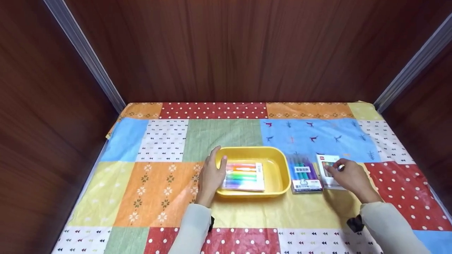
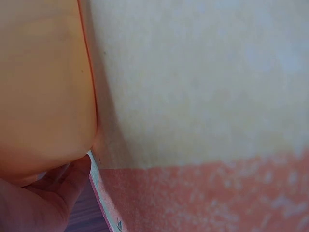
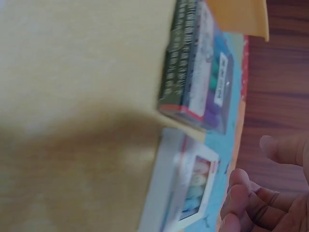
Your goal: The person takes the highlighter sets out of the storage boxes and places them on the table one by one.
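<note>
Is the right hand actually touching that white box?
Apart: the right wrist view shows a strip of blue tablecloth between the right hand and the white box.

Prob. a small booth-type work bay, bldg type unclear (home, office, shop: can't tell); wood-grain walls close it in, i.e. far panel (image 1: 226, 53), left panel (image 1: 42, 116) & right panel (image 1: 423, 116); grey metal-look strips (image 1: 84, 53) at far-left & far-right corners; homey patchwork cloth (image 1: 137, 190) covers the tabletop; stationery, e.g. pen pack (image 1: 305, 176), looks desk-like

High head view, close wrist views
</note>
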`<action>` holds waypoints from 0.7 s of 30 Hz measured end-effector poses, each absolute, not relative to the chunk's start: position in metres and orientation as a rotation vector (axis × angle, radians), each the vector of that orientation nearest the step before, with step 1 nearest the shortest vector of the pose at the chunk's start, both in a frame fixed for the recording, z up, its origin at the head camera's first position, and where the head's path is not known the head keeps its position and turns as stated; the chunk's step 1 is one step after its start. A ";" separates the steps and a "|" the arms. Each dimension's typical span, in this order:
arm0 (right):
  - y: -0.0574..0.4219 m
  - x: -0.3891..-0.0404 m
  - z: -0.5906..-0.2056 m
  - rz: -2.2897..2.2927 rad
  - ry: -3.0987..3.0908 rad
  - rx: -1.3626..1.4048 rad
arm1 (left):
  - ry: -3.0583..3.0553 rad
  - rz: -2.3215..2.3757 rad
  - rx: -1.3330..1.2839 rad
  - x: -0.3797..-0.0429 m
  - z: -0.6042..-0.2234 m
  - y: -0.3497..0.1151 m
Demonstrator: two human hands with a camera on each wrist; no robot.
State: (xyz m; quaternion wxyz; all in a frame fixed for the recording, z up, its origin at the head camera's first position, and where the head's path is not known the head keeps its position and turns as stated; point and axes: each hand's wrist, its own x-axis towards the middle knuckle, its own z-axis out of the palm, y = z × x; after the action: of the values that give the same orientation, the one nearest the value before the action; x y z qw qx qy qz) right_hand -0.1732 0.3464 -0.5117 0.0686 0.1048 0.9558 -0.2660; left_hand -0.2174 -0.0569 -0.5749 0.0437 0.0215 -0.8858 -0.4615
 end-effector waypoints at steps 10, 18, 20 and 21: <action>0.329 -0.183 -0.501 -0.771 2.910 0.199 | -2.689 -1.380 0.034 -0.216 -0.576 -0.056; 0.315 -0.189 -0.496 -0.764 2.909 0.137 | -2.716 -1.376 0.075 -0.217 -0.576 -0.056; 0.312 -0.191 -0.495 -0.756 2.911 0.132 | -2.710 -1.378 0.075 -0.217 -0.576 -0.056; 0.311 -0.192 -0.495 -0.754 2.910 0.130 | -2.706 -1.377 0.073 -0.218 -0.576 -0.056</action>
State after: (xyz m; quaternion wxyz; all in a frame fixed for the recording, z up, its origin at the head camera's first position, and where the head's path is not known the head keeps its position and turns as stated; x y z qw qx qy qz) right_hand -0.1918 0.3110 -0.4946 0.0662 0.0433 0.9650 -0.2501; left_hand -0.2178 -0.0560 -0.5758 0.0522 0.0241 -0.8898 -0.4526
